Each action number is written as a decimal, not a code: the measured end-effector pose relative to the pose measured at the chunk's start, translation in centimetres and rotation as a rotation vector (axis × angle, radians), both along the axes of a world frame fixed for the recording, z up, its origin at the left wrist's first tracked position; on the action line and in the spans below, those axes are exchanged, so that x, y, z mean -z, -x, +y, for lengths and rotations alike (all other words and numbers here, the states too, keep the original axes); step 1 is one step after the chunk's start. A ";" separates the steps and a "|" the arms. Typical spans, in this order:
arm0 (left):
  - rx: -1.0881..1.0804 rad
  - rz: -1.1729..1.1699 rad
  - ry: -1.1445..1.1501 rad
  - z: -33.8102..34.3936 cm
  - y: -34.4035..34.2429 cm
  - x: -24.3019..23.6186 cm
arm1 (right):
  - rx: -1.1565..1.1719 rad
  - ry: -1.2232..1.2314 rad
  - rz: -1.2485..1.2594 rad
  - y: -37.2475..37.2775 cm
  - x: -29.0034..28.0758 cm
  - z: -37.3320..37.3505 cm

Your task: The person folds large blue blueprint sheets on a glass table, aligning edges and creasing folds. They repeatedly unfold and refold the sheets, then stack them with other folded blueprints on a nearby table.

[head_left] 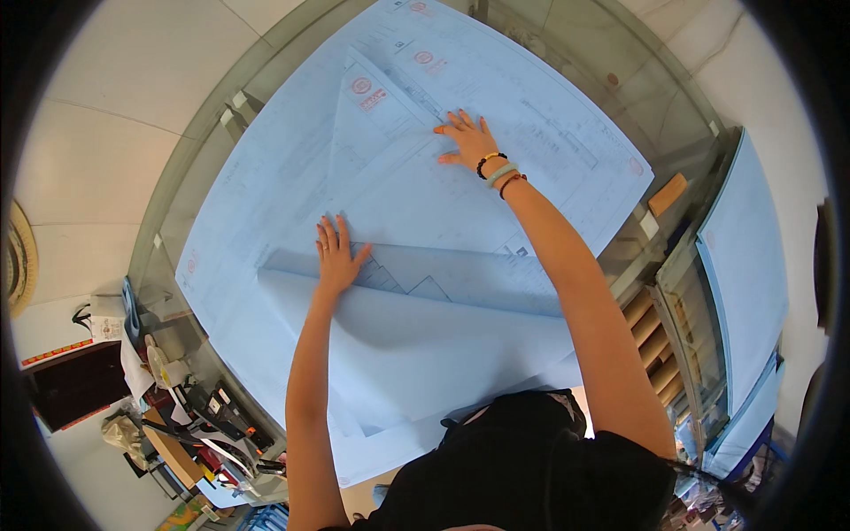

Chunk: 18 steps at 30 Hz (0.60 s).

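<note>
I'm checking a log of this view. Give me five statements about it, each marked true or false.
1. The left hand and right hand are both spread over blue paper. True.
2. The left hand reaches farther from the person's body. False: the right hand does.
3. Part of the paper is folded over. True.
4. The bracelets are on the left hand's side. False: they're on the right.
5. The person's top is black. True.

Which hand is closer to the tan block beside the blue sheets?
Right: the right hand rests on the blue sheets, left of the tan block; the left hand is farther left, also on them.
</note>
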State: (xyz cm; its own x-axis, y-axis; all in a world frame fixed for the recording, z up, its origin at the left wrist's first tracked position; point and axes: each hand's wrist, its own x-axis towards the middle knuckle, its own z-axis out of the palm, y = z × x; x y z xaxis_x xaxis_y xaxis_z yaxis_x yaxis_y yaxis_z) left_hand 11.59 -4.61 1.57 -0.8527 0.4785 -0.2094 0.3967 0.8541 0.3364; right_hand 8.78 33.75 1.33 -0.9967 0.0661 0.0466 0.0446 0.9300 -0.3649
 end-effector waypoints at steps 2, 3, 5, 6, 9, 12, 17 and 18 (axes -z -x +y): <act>-0.018 -0.145 -0.006 -1.6 2.4 0.1 | -0.002 0.085 0.062 -0.9 -0.9 -0.7; -0.091 -0.117 -0.099 -2.8 3.9 -0.2 | -0.033 0.181 0.026 -1.6 -2.6 -1.7; -0.245 -0.061 -0.288 -5.7 6.7 -1.4 | -0.108 0.357 0.135 -4.5 -6.7 -5.4; -0.325 -0.036 -0.383 -6.5 7.5 -1.8 | -0.148 0.436 0.276 -7.2 -9.0 -8.0; -0.384 -0.025 -0.418 -3.9 10.3 -5.4 | -0.519 0.403 0.082 -16.0 -14.1 -14.0; -0.247 -0.047 -0.263 0.1 11.4 -5.0 | -0.727 0.609 -0.014 -24.5 -10.4 -21.8; -0.518 -0.216 -0.715 4.9 12.0 -0.1 | -0.944 0.600 -0.573 -32.9 -4.0 -29.8; -0.641 -0.280 -0.817 5.4 11.9 0.1 | -0.975 0.618 -0.418 -35.3 -1.4 -31.2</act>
